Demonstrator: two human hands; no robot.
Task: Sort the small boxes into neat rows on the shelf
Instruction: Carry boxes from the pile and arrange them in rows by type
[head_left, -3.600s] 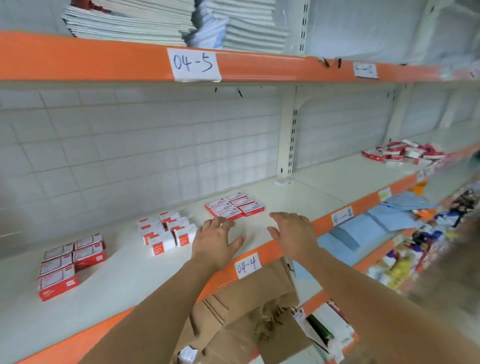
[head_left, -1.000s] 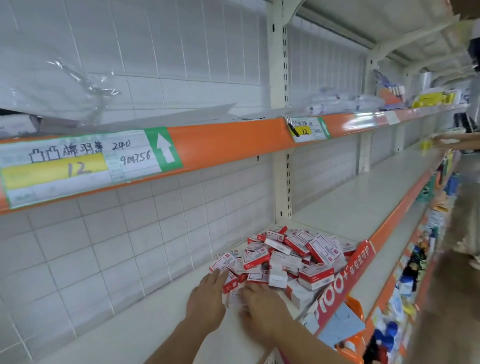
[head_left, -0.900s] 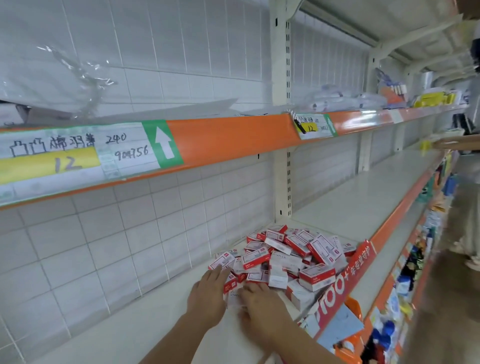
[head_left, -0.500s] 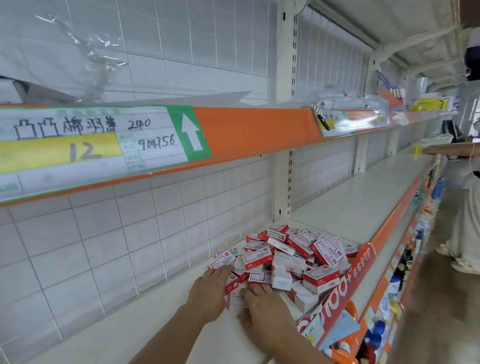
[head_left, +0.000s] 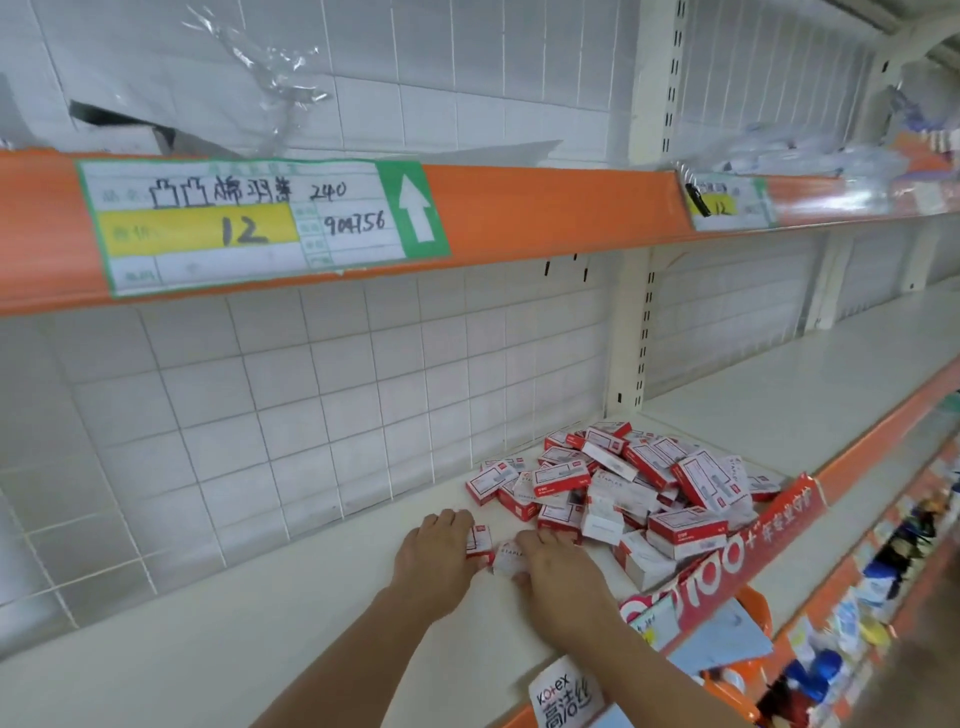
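Cream metal shelf (head_left: 260, 639) carries a loose heap of red-and-white cardboard boxes (head_left: 639, 493) at its front edge, behind a sagging red banner (head_left: 753, 540). Left hand (head_left: 436, 558) lies curled over one small box (head_left: 480, 540); right hand (head_left: 558, 569) covers another, grip unclear. Risk: tugging from the heap's base may topple stacked boxes over the edge.

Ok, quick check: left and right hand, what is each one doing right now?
Left hand: curled over a small box on the shelf.
Right hand: fingers curled on another white box beside it.
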